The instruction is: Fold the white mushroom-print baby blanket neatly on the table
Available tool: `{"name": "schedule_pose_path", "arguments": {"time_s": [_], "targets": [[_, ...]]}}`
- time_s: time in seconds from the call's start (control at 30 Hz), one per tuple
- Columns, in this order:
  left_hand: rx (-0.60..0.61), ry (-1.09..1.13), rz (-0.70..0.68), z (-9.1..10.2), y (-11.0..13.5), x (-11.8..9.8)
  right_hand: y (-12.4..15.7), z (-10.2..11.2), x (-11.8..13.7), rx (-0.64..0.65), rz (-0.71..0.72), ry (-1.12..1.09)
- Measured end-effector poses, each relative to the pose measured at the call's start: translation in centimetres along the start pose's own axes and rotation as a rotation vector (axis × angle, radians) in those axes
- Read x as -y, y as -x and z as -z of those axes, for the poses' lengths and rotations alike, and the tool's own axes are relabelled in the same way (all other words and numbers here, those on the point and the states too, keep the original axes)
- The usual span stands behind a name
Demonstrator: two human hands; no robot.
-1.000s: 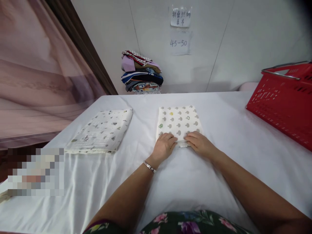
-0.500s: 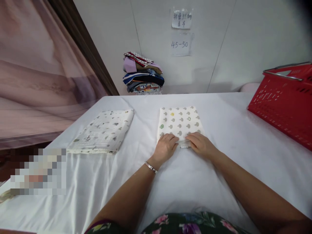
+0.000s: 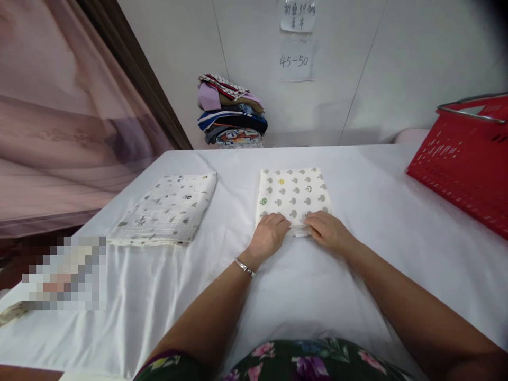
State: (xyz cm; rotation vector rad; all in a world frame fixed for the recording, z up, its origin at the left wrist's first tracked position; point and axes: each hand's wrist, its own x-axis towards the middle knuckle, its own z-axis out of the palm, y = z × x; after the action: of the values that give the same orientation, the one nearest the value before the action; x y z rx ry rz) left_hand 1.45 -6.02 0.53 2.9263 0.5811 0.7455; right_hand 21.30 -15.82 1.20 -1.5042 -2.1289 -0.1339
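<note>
A folded cream cloth with grey mushroom prints (image 3: 292,193) lies in the middle of the white-covered table (image 3: 381,211). My left hand (image 3: 270,236) and my right hand (image 3: 327,233) both rest on its near edge, fingers curled and gripping the edge of the folded layers. A thin bracelet sits on my left wrist. A second folded cloth with small dark prints (image 3: 166,207) lies apart at the left.
A red plastic basket (image 3: 468,164) stands at the right edge of the table. A stack of folded colourful fabrics (image 3: 230,112) sits against the back wall under paper notes. A pinkish curtain (image 3: 63,116) hangs at the left.
My hands stay on the cloth's near edge with almost no movement. The view has tilted down slightly.
</note>
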Motion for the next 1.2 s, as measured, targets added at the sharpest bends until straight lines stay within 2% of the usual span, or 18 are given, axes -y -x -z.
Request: {"name": "schedule_pose_path", "arguments": {"time_s": [0.3, 0.43, 0.63, 0.87, 1.2], "targets": [[-0.022, 0.04, 0.006, 0.0, 0.1, 0.0, -0.2, 0.5, -0.3, 0.127, 0.008, -0.026], [-0.032, 0.022, 0.014, -0.2, 0.1, 0.0, -0.3, 0.8, -0.1, 0.14, 0.004, -0.036], [-0.043, -0.001, 0.041, -0.3, -0.2, -0.1, -0.2, 0.4, 0.0, 0.101, -0.01, -0.001], [-0.066, 0.063, 0.033, -0.3, 0.0, 0.1, 0.2, -0.2, -0.1, -0.05, 0.024, 0.058], [-0.053, 0.044, 0.028, -0.1, 0.0, -0.1, 0.2, 0.2, 0.1, -0.046, 0.041, 0.043]]}}
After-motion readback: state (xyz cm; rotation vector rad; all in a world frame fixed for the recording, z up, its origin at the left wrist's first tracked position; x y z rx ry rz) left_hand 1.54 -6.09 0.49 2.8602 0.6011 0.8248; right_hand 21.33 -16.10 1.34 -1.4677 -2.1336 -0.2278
